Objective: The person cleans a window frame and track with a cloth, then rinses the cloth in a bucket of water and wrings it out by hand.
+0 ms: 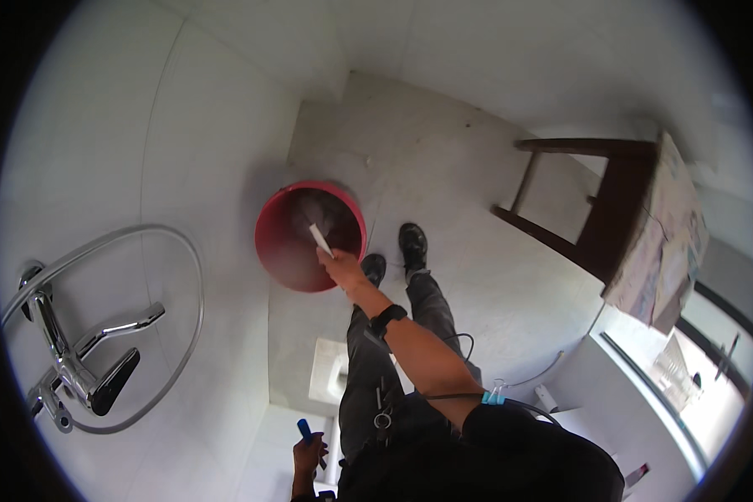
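Observation:
My right hand (340,269) reaches out over a red bucket (265,243) and is closed around a white-handled tool (320,240). The handle points down into the bucket, where its far end meets a greyish blurred shape (312,211); I cannot make out that end or the bucket's contents. Low in the picture, my left hand (308,456) is closed on a tool with a blue handle (304,430). That handle sticks up from the fist, and a darker part shows below the fingers. The left hand is well apart from the bucket.
A chrome mixer tap (75,368) with a looping hose (201,284) juts from the left wall. At the right stands a dark wooden stool-like piece (619,209) with a patterned cover. My shoes (412,243) are beside the bucket. A white fixture (328,372) lies behind my legs; a window is lower right.

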The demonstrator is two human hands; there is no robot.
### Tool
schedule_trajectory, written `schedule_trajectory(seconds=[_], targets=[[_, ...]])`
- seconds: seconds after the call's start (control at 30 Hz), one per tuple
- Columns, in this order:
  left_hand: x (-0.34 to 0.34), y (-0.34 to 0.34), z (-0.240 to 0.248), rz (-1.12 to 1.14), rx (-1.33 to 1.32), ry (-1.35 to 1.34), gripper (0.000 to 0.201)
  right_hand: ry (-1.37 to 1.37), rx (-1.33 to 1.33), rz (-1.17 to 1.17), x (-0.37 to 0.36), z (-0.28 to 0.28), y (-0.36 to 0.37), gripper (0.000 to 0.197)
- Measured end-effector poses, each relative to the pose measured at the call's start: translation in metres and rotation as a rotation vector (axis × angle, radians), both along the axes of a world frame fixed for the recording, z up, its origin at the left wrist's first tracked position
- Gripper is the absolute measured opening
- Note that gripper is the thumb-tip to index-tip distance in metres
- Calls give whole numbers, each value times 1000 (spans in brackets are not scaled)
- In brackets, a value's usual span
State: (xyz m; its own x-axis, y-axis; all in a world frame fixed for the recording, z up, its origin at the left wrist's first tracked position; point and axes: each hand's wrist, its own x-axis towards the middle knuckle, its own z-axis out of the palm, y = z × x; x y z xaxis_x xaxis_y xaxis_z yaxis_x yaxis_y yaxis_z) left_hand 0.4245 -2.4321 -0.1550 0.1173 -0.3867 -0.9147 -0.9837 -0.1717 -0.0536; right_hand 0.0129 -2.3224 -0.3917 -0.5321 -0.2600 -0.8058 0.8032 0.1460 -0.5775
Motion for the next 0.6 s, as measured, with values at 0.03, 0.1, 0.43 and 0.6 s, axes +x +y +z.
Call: schedule_trajectory(seconds=[0.03, 0.1, 0.43, 0.6], targets=[[-1, -10, -3, 20, -12, 61, 28, 44, 36, -43, 10, 11, 10, 53], [-12, -24, 0, -27, -31, 132, 30, 73, 118, -61, 32, 41, 23, 53], [-9, -84, -29, -263, 156, 378, 19, 26, 271, -452, 112, 177, 150, 49], [-75, -73, -28, -505, 137, 382, 15, 2, 365, -688, 189, 183, 244, 48]])
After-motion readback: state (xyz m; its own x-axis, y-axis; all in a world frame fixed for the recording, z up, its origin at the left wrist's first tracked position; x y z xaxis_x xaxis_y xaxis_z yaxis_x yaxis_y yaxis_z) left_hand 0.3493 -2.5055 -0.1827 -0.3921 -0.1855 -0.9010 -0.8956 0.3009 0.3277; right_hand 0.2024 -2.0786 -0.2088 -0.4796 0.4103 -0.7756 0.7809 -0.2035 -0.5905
